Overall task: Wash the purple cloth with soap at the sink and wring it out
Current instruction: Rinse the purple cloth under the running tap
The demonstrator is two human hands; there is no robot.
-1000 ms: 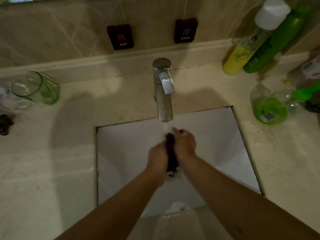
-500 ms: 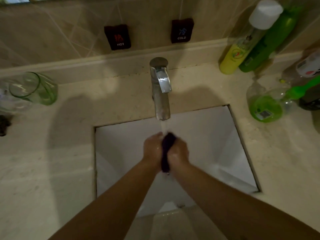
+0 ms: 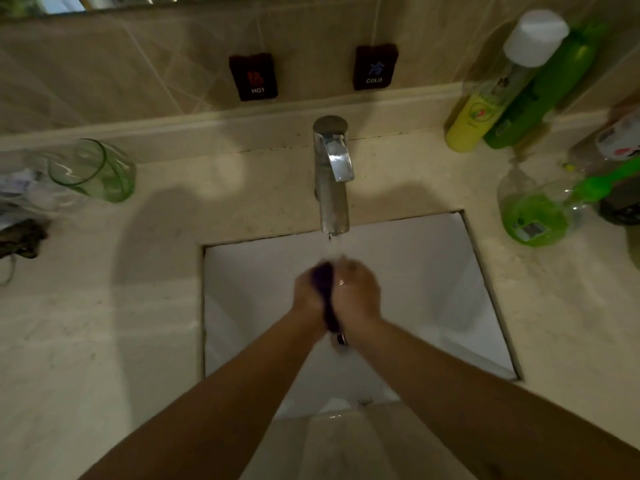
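Beige tile runs behind a pale stone desk [image 3: 104, 323] with a white square sink [image 3: 415, 306] sunk into it; small HOT and COLD plaques sit on the wall, and a chrome tap [image 3: 332, 181] reaches out over the basin with a thin stream running. Off to the left stands a green-tinted glass [image 3: 93, 171], and to the right a cluster of green and yellow bottles [image 3: 491, 109]

Directly under the stream, over the middle of the basin, the purple cloth [image 3: 325, 285] is bunched into a narrow roll squeezed between both palms. Its long axis runs toward and away from the person, with one end poking out by the tap and the other hanging down near the wrists. Left hand [image 3: 310, 292] and right hand [image 3: 356, 292] are each curled tight around it from opposite sides, fingers wrapped and knuckles nearly touching, so the cloth lies inside both grips at once and neither hand is nearer

Rinsing or rubbing looks to be under way. For wringing, the hands would likely need to spread apart along that roll and twist in opposite directions
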